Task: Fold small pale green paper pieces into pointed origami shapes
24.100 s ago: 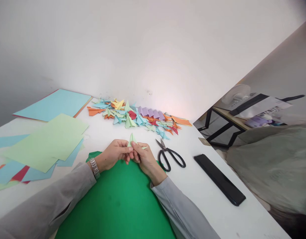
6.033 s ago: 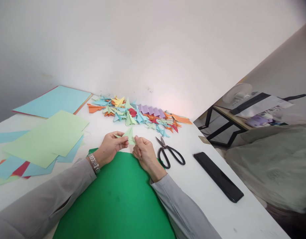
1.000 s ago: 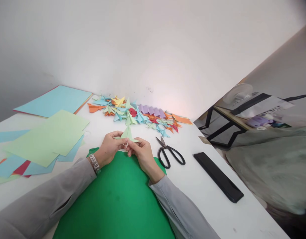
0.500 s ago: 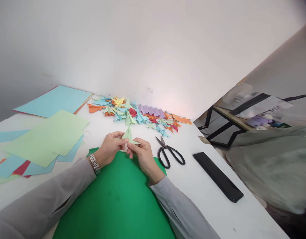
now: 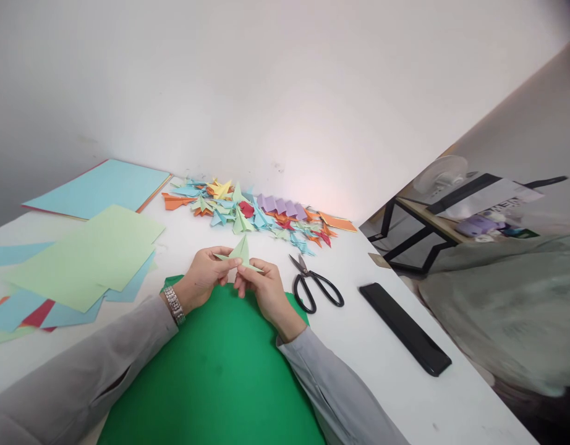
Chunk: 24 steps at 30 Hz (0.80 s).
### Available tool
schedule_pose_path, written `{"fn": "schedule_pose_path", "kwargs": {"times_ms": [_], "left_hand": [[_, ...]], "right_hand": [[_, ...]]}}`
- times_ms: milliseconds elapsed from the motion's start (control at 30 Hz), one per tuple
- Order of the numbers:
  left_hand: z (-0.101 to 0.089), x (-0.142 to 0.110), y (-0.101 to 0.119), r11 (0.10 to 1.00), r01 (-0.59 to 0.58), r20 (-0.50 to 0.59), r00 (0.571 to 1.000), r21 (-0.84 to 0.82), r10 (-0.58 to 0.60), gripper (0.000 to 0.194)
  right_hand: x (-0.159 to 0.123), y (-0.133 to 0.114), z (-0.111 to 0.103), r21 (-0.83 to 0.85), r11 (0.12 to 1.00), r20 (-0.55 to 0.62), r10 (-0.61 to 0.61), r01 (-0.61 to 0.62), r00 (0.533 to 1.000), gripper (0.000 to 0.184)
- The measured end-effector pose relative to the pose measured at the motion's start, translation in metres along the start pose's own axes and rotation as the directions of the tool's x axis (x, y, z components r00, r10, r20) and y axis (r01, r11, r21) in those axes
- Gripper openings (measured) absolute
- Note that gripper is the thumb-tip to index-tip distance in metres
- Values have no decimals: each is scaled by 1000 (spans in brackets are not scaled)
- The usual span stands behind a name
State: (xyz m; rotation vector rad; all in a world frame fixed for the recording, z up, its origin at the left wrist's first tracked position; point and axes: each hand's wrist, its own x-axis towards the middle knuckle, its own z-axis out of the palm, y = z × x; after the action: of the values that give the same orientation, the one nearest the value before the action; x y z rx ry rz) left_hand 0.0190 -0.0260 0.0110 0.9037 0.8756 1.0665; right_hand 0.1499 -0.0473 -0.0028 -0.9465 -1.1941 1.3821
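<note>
Between my two hands is a pale green folded paper plane (image 5: 240,250), its pointed tip facing away from me. My left hand (image 5: 209,272), with a metal-band watch on the wrist, pinches its left side between thumb and fingers. On the right side, my right hand (image 5: 263,285) grips the folded paper with the thumb on top. My fingers cover the lower part of the paper. Beneath my hands a green sheet (image 5: 215,371) reaches toward me over the table edge. Black-handled scissors (image 5: 308,281) lie slightly open to the right of my right hand.
Folded paper pieces (image 5: 241,210) in several colours are heaped along the wall. Loose paper sheets (image 5: 90,253) lie at left, with a blue-topped stack (image 5: 102,188) behind. A long black case (image 5: 405,327) rests at right. Beyond the white table (image 5: 354,371) stands a shelf (image 5: 424,222).
Compared with several seconds ago, my right hand has changed from a fist beside the paper plane to a pinch on it. In the last second the plane has tilted slightly, its wings spread.
</note>
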Motion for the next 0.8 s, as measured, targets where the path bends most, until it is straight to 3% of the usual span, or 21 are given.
{"fn": "schedule_pose_path", "kwargs": {"times_ms": [100,300,533,800], "left_hand": [[-1,1,0,1000,25,1,1000,-19,-25,34],[0,-1,3,996,56,113,992,-76,-47,20],[2,0,-2,998,-8,22,1000,-56,9,30],[3,0,-1,999,7,35,999,-38,-6,22]], "right_hand": [[-1,0,-1,-1,1000,7,11,-11,1000,23],[1,2,0,10,1000,19,18,-18,1000,19],[3,4,-3,-21,1000,-45,14,-15,999,21],[1,-1,0,-68,997,-61,30,-34,998,23]]}}
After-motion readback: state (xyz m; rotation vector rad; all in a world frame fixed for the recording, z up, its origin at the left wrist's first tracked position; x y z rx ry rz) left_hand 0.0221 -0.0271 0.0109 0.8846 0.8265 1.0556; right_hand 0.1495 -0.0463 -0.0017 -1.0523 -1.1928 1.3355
